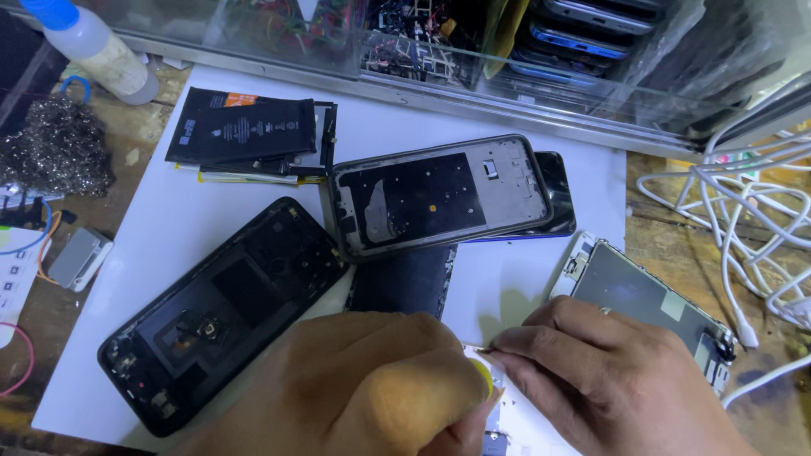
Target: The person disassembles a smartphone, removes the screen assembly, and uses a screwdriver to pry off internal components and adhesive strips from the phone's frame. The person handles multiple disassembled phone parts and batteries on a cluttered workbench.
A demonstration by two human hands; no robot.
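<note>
My left hand (363, 388) is closed around a tool with a yellow part (482, 372), low in the middle of the view. My right hand (608, 380) pinches something thin at a white phone part (524, 422) between the two hands; the part is mostly hidden. Just behind my right hand lies a white-framed phone screen assembly (642, 295), back side up. A black phone back cover (220, 312) lies left of my left hand. A grey phone mid-frame (439, 196) rests on other dark phone parts above my hands.
A black battery (241, 128) lies at the back left of the white sheet (169, 219). White cables (743, 211) tangle at the right. A plastic bottle (93, 46), steel wool (55, 148) and a small grey box (80, 257) sit left. A clear parts bin (473, 51) runs behind.
</note>
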